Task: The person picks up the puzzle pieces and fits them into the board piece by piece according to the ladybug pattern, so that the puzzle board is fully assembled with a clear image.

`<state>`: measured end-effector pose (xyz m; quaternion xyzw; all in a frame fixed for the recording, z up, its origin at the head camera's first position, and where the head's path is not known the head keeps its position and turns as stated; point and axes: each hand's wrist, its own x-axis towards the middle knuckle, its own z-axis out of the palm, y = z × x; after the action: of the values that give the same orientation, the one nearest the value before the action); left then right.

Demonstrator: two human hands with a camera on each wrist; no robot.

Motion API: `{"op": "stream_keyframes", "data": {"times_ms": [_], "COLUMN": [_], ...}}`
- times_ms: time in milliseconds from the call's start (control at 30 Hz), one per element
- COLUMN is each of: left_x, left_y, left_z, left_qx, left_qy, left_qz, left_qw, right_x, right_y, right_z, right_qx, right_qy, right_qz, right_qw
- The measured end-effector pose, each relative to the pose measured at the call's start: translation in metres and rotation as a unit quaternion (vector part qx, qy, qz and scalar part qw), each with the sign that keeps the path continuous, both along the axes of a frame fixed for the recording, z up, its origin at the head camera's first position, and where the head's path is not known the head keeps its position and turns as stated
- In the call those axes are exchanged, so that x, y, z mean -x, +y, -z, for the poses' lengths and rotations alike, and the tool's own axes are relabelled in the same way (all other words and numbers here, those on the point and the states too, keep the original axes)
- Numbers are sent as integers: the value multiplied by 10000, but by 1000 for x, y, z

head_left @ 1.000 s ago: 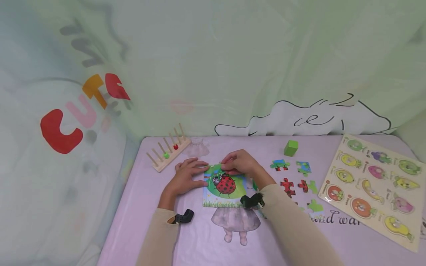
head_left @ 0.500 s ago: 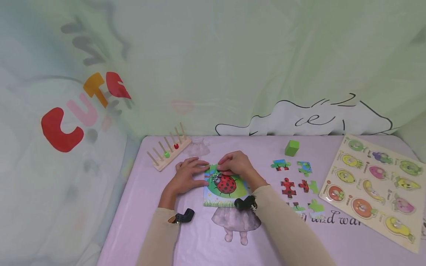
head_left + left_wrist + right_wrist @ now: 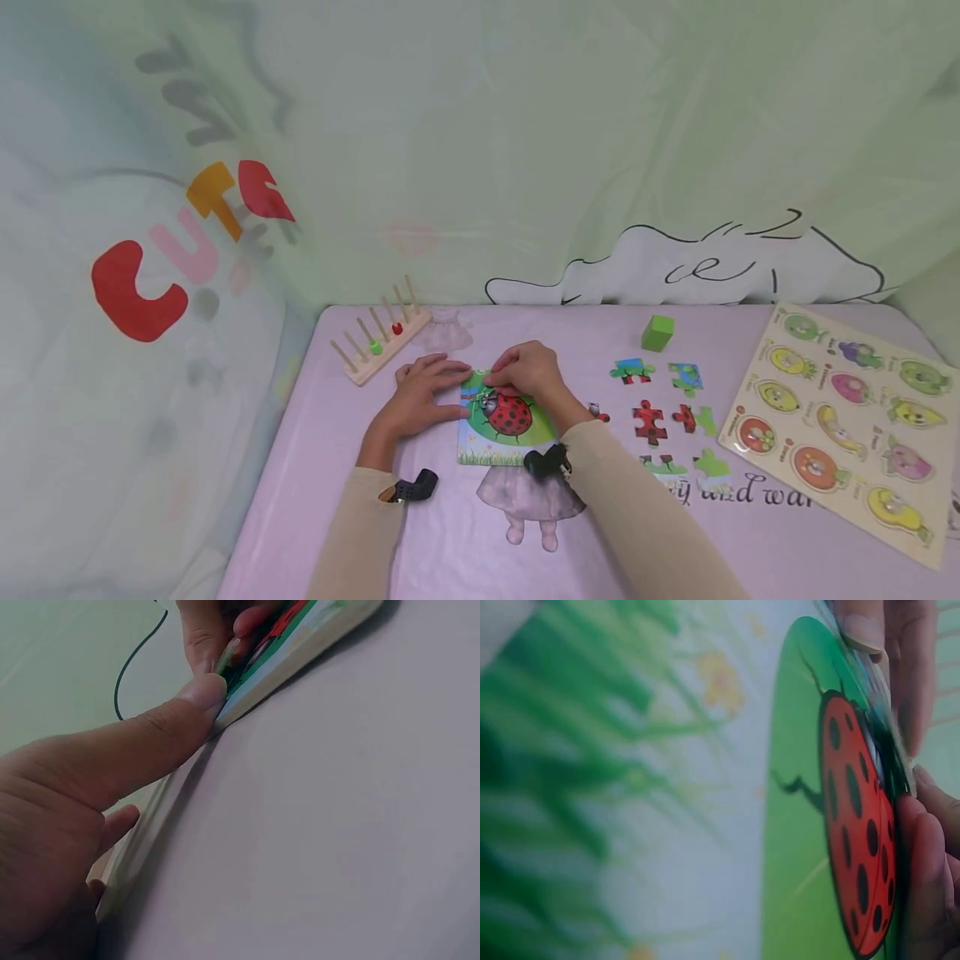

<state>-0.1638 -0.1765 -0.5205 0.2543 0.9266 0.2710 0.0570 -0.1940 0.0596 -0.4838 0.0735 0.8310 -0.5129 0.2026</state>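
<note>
Head view: ladybug puzzle board (image 3: 506,421) flat on pale purple table (image 3: 315,467), near front centre. Left hand (image 3: 418,402) at board's left edge, fingers spread loosely on the tabletop, thumb (image 3: 150,742) pressed against the rim in left wrist view. Right hand (image 3: 528,371) over the board's upper part, fingertips (image 3: 866,630) curled down and bunched together onto the ladybug picture; whether pinching a piece, cannot tell. Loose puzzle pieces (image 3: 648,421) scattered just right of the board. Green cube (image 3: 657,332) further back. Fruit peg board (image 3: 847,417) at far right. Wooden peg rack (image 3: 378,337) at back left. Beige sleeves on both arms.
</note>
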Motion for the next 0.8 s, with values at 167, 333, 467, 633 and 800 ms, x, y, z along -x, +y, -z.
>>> {"op": "stream_keyframes", "data": {"times_ms": [167,333,467,633,800], "left_x": [0,0,0,-1,-2], "left_y": [2,5,8,11,15], "left_z": [-1,0,1,-1,-5], "left_qx": [-29,-64,-72,-36,-127], "left_qy": [45,102,219,233,65], "left_qz": [-18,-82,-170,-351,-572], "left_qw": [10000,9999,9996,9991,9983], "right_x": [-1,-2,-1,-1,0], "right_y": [-1,-1,-1,1,4], "right_z": [1,3,4,2,-1], "right_qx": [-83,-82,7,148,26], "right_qy": [79,149,118,-33,-125], "right_qz": [23,22,-27,-89,-271], "right_qw": [9999,9999,9999,9998,9996]}}
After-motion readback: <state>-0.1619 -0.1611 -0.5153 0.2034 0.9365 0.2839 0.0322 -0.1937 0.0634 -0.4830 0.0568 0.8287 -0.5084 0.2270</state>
